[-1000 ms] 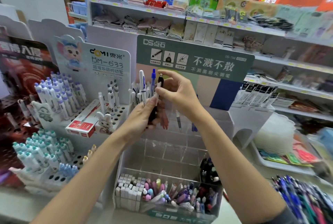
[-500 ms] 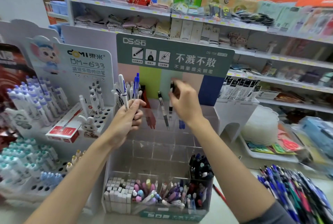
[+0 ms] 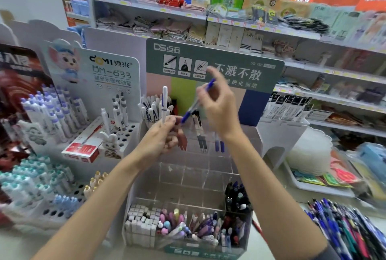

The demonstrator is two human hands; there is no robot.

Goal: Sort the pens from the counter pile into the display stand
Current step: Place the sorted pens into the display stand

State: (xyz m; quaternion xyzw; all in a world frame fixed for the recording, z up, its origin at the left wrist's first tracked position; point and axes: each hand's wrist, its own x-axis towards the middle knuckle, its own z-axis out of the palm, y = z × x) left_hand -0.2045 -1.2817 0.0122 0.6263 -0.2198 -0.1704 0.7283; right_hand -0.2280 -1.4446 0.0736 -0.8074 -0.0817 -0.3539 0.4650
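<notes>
My left hand holds a white pen upright in front of the clear tiered display stand. A blue pen, slanted and blurred, is pinched in my right hand, which is raised above the stand's upper row. Its lower tip is close to my left fingers. Black pens and blue pens stand in the upper compartments. White pens fill the far left slot. The pile of pens lies on the counter at the lower right.
The stand's front bin holds erasers and mixed pens. A white holed display with a red box stands to the left. A white tray with packets sits to the right. Shelves of goods rise behind.
My right hand let go of the black pen in the stand and took the blue pen from my left hand, lifting it. My left hand now holds only the white pen.
</notes>
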